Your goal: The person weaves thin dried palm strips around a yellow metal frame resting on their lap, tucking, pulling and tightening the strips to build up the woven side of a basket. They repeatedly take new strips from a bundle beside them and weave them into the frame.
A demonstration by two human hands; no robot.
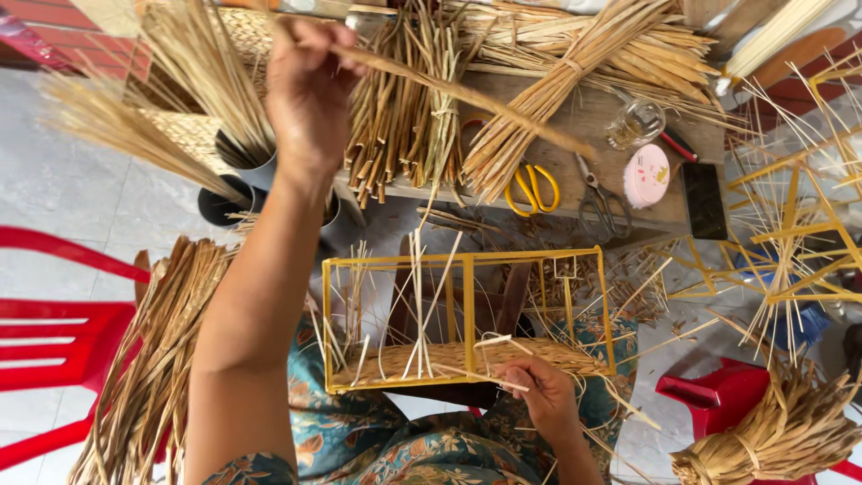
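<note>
My left hand (pixel 305 85) fingers pinch a long reed strand (pixel 467 94) raised over the worktop (pixel 584 121), right hand (pixel 539 391) fingers pinching weave on the yellow frame basket (pixel 467 319).

Basket-weaving workshop, bundled reeds (pixel 575 63) on a wooden bench (pixel 593 117), scissors (pixel 532 189), yellow wire frames (pixel 467 314)

Two hands are at work: the left hand (pixel 310 85) is raised, pinching one long reed strip (pixel 467 94); the right hand (pixel 539 391) rests low on one yellow wire frame (pixel 467 314). Beyond the raised hand's strip lie two pairs of scissors, one yellow-handled (pixel 532 189), one grey (pixel 600 202). One pink round tin (pixel 646 175) and one glass jar (pixel 634 123) sit past those.
</note>
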